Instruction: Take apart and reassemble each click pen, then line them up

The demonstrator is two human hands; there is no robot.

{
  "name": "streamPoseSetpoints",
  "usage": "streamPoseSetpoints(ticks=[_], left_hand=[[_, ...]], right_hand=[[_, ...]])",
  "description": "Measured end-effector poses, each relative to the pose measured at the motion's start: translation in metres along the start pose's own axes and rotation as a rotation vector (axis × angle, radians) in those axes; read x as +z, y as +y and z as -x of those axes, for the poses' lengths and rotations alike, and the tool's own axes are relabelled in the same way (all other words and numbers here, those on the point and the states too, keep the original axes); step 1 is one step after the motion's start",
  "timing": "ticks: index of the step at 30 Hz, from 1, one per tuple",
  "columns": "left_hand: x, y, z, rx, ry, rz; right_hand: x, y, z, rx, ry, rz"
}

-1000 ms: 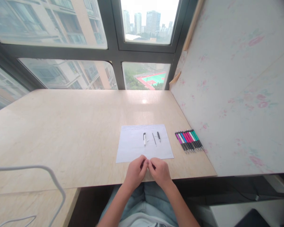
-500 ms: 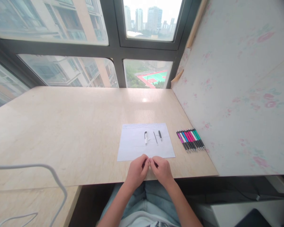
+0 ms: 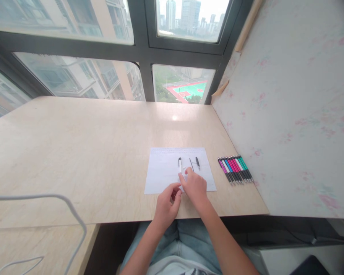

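Note:
My right hand (image 3: 194, 187) reaches over the white paper (image 3: 160, 172), thumb and index finger apart beside the lower end of a white pen barrel with a black clip (image 3: 180, 163). Right of the barrel lie a thin dark refill (image 3: 191, 164) and a black pen grip (image 3: 197, 163). A small pale piece (image 3: 184, 168) is partly hidden by my right fingers. My left hand (image 3: 167, 202) is curled at the paper's near edge. Its thumb and fingers are bent together around something too small to make out.
Several coloured pens (image 3: 235, 170) lie in a row by the floral-papered wall (image 3: 292, 114). A grey cable (image 3: 51, 196) curves over the desk (image 3: 88, 152) on the left. A window stands beyond the desk's far edge.
My hands were pinched together at the paper's near edge. The right hand has moved forward over the paper towards the pen parts, while the left has stayed near the edge.

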State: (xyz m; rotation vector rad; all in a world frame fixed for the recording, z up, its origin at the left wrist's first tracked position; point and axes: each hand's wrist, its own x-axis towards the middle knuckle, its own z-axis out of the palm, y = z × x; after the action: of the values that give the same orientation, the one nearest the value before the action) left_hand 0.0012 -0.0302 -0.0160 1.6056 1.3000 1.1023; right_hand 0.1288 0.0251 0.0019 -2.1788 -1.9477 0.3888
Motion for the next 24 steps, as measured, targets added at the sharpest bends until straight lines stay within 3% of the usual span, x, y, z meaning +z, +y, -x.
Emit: streamPoseSetpoints(ticks=[11,14,19,24], left_hand=[[-0.001,0.002,-0.001,-0.037,0.011,0.132],[-0.001,0.001,-0.003,-0.096,0.040,0.246],[-0.009,0.000,-0.016,-0.206,0.208,0.411],[-0.010,-0.003,-0.028,-0.193,0.147,0.343]], right_hand=[[0.008,-0.012,-0.013,-0.030,0.030,0.123],[0.006,-0.007,-0.006,-0.063,0.123,0.035],[0.002,0.004,0.024,-0.239,0.255,-0.262],[0.010,0.008,0.044,-0.359,0.276,-0.345]])
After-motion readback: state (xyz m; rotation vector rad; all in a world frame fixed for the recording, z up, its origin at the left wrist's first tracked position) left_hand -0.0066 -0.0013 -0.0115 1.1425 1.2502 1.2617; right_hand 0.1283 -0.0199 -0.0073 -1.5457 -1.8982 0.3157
